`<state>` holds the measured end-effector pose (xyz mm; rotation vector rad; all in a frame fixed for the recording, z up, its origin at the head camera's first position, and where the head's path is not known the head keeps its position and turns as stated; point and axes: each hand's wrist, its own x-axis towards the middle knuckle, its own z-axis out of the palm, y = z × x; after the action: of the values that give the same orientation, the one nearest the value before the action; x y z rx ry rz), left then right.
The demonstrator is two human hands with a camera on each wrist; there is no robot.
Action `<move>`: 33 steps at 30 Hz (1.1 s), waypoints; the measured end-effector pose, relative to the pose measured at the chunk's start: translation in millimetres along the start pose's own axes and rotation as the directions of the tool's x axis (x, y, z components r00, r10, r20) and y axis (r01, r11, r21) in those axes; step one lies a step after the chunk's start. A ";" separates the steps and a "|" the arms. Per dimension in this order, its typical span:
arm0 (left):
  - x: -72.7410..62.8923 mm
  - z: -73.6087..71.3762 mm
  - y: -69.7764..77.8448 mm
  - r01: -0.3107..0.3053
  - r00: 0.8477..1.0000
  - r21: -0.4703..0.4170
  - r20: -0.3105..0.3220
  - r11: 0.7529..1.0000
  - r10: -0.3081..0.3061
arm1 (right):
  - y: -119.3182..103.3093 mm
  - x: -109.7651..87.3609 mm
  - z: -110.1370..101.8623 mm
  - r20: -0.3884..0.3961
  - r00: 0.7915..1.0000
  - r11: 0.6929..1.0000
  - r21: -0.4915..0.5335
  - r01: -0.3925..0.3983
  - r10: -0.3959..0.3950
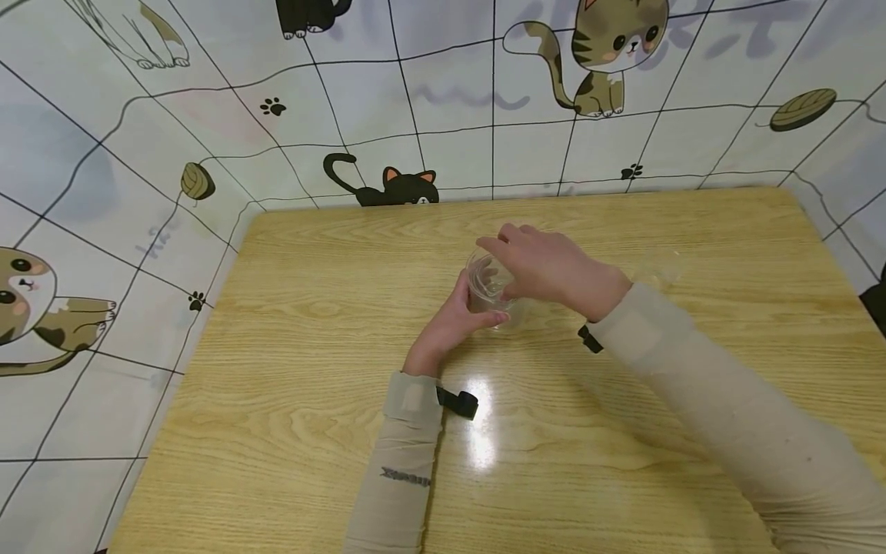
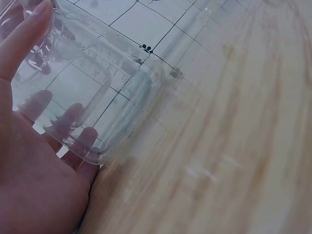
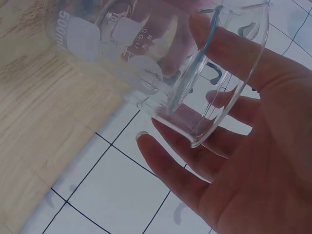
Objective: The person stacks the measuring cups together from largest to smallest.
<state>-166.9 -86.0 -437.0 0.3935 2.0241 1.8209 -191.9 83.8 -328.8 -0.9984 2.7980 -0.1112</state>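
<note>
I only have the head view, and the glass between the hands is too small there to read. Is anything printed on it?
Observer: Yes. The right wrist view shows white lettering on the glass beaker, including "500ml".
Operator: My view hides most of the left hand's fingers. Where are they?
Observer: In the left wrist view, fingertips of the left hand show through the beaker's clear wall, the lowest one close to its base.
Operator: And up by the right hand, one rim or two?
Observer: The right wrist view shows two: a bluish rim, and another beyond it, nearer the palm of the right hand.
</note>
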 end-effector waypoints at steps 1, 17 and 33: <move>0.4 0.2 -0.5 -0.003 1.000 -0.009 0.002 1.000 0.003 | 0.9 1.0 0.1 0.014 1.000 1.000 0.015 -0.008 0.008; -0.5 1.2 2.5 -0.041 0.999 -0.018 0.005 0.999 0.042 | 19.4 11.8 1.6 0.190 0.980 0.967 0.235 -0.103 0.058; -0.2 0.6 1.2 -0.022 1.000 -0.006 0.014 1.000 0.022 | 33.6 16.6 8.1 0.248 0.967 0.838 0.539 -0.089 -0.057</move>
<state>-166.5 -85.4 -435.9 0.4271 2.0117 1.8314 -223.9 99.2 -343.2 -0.7737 2.3203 -0.6885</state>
